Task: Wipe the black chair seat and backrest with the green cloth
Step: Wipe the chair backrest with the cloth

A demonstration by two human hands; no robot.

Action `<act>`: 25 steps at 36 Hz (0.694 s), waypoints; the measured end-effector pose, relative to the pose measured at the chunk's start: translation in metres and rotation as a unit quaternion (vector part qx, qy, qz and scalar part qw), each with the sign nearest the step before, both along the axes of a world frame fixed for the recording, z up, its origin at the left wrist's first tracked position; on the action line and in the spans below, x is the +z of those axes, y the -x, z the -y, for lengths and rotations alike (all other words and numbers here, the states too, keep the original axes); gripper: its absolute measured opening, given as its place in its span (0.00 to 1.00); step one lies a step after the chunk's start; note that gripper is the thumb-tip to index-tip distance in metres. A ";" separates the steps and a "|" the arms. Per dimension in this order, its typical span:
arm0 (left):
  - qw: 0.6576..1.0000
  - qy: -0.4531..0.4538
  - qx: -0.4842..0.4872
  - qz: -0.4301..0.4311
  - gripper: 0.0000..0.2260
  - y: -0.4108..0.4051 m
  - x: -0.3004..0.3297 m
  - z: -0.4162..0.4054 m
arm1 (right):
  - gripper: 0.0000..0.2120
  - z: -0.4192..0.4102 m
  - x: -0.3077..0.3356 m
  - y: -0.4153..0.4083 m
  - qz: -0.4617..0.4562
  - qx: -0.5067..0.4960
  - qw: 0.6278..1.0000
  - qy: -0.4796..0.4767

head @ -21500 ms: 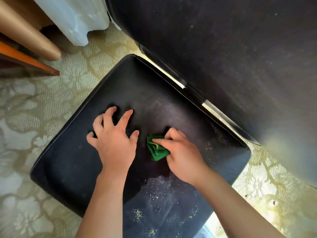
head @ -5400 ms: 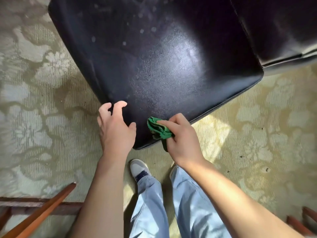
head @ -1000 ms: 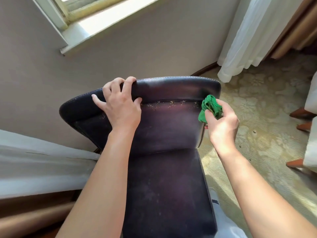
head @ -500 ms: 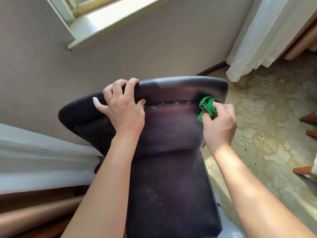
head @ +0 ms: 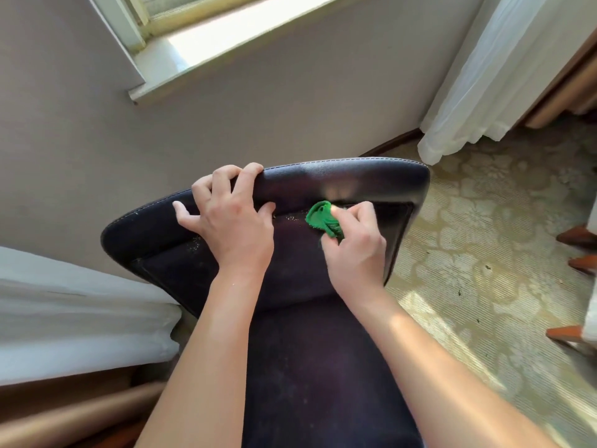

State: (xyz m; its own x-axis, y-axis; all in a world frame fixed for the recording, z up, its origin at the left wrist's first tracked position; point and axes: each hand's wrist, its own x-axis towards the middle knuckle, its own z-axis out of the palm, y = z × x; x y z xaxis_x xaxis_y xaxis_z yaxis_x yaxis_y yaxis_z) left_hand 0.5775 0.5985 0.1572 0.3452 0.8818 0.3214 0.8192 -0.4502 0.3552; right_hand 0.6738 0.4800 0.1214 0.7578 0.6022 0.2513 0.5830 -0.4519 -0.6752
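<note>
— Green cloth (head: 321, 218), where?
— Bunched in the right hand (head: 355, 244), pressed on the backrest (head: 371, 182), whose top edge runs left-right.
— Left hand (head: 232, 218)?
— Gripping that top edge.

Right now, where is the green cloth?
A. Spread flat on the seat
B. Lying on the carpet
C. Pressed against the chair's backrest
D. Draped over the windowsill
C: the right hand holds the bunched green cloth against the black backrest, just under its padded top edge.
</note>
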 end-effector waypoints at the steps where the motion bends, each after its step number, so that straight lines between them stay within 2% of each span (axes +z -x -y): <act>1: 1.000 0.000 0.000 -0.003 0.25 0.001 0.001 0.000 | 0.17 -0.003 0.001 0.005 0.004 0.025 1.000 0.005; 5: 1.000 -0.004 -0.002 -0.018 0.26 0.006 0.004 -0.003 | 0.18 -0.007 0.006 0.009 0.011 0.080 0.996 0.026; 8: 1.000 -0.006 -0.006 -0.026 0.27 0.013 0.006 -0.002 | 0.19 0.007 0.008 0.003 -0.005 0.074 0.997 -0.009; 13: 1.000 0.013 -0.008 0.008 0.26 0.030 0.008 -0.008 | 0.19 0.037 0.008 -0.011 -0.016 0.000 0.997 -0.072; 19: 0.999 0.038 0.029 0.024 0.23 0.054 0.009 -0.012 | 0.17 0.042 0.004 -0.022 -0.021 -0.063 0.996 -0.062; 25: 0.999 0.026 0.015 0.016 0.23 0.046 0.009 -0.011 | 0.16 0.038 0.002 -0.029 -0.020 -0.104 0.993 -0.053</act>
